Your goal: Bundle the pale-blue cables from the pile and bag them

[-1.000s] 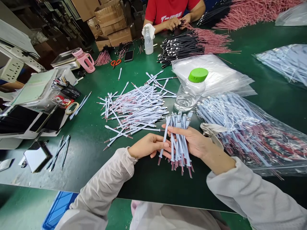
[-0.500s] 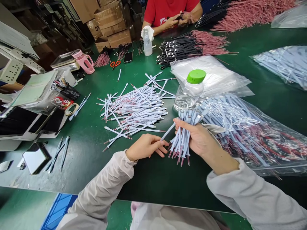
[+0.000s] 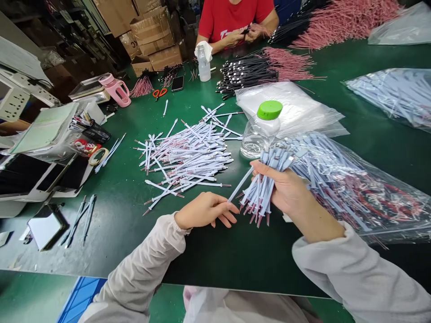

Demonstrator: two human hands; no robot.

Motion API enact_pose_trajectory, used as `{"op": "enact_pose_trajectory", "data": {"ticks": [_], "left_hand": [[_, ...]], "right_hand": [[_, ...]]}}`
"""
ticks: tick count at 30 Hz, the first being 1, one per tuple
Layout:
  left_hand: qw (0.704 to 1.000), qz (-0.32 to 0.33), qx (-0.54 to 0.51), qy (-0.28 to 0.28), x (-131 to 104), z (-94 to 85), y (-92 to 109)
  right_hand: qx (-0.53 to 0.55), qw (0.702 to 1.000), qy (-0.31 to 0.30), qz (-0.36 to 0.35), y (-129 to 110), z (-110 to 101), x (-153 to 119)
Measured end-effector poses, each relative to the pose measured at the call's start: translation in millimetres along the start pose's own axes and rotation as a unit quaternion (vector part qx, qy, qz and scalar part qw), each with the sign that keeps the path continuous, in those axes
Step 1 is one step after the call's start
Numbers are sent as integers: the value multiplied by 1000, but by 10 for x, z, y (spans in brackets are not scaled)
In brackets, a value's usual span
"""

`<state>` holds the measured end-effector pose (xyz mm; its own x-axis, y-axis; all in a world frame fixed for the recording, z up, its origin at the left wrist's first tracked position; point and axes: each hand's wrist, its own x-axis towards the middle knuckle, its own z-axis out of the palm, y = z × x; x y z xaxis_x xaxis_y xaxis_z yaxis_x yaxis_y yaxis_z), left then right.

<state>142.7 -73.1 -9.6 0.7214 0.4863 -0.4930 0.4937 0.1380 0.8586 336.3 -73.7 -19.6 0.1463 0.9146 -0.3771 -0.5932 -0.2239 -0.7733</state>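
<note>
Cable bundle [image 3: 266, 177] is positioned in the right hand [image 3: 286, 190], in front of the person and above the green surface [image 3: 208, 260]. Connector ends point up and away; bare pink-and-red wire ends point down toward the person. The right fingers are closed around the bundle, with the thumb across its near side.

A single cable [image 3: 240, 184] slants between the two hands. Its upper end meets the right thumb tip; its lower end lies at the fingertips of the left hand [image 3: 205, 210]. The left thumb and index finger are close together, the other fingers loosely extended. Whether they pinch the wire end cannot be told.

Loose cables [image 3: 191, 154] lie in a pile ahead of the left hand. A filled bag [image 3: 336, 179] rests beside the right hand, and a green-capped jar [image 3: 257, 134] stands just beyond the bundle.

Step in hand, as judged: handling one cable at the bundle's edge. The next move calls for a steady right grip and light left-hand guidance, keeping the wire ends untangled.
</note>
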Motion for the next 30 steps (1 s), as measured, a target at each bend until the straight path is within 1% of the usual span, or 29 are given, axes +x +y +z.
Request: {"op": "enact_pose_trajectory", "data": {"ticks": [3,4,5,7,8,9,10,11,12,13,14,16,17,18,19,20,22,23,25,26,27,28,29,30], "left_hand": [[998,-26,65,-7,-68,-60,43],[995,-26,93,1,-104,-96,67],[993,-20,117,20,-145,-134,95],[985,3,144,95,-230,-190,149],[981,20,136,140,-270,-195,170],[978,45,105,175,-305,-177,183],[977,75,51,191,-335,-132,188],[976,111,-24,187,-360,-60,184],[970,145,-108,164,-380,36,174],[958,171,-194,127,-399,152,159],[943,183,-261,90,-416,279,141],[930,160,-331,18,-449,530,113],[931,140,-336,-2,-462,638,106],[936,123,-330,1,-471,728,107],[941,111,-320,22,-472,799,114],[943,104,-311,56,-464,848,126],[937,102,-309,131,-417,896,158],[930,104,-315,157,-378,899,171],[911,113,-349,188,-272,880,184],[896,118,-379,197,-206,863,185],[876,119,-423,201,-136,846,185],[850,114,-474,199,-64,831,190],[821,107,-526,194,6,824,206],[796,98,-568,186,67,826,236]], "right_hand": [[-22,998,-54,33,-18,-17,10],[-21,996,-73,37,-32,-12,3],[-17,995,-91,40,-49,-1,-17],[-6,989,-133,60,-76,34,-114],[1,983,-162,81,-73,55,-199],[10,974,-196,110,-52,74,-308],[22,960,-237,148,-6,89,-437],[42,942,-273,191,64,98,-580],[65,920,-306,237,154,101,-728],[89,890,-337,294,257,97,-871],[101,866,-351,343,361,87,-1001],[91,836,-344,417,520,58,-1201],[78,829,-337,438,556,44,-1271],[54,833,-327,443,558,31,-1325],[22,845,-315,431,529,21,-1370],[-13,861,-302,409,477,13,-1412],[-75,890,-270,360,342,-10,-1504],[-104,901,-247,341,282,-34,-1558],[-161,916,-193,312,212,-125,-1671],[-200,928,-154,276,209,-196,-1722],[-240,941,-105,214,227,-280,-1765],[-274,952,-50,128,262,-372,-1795],[-295,955,2,24,310,-465,-1813],[-317,944,39,-78,364,-551,-1820]]}}
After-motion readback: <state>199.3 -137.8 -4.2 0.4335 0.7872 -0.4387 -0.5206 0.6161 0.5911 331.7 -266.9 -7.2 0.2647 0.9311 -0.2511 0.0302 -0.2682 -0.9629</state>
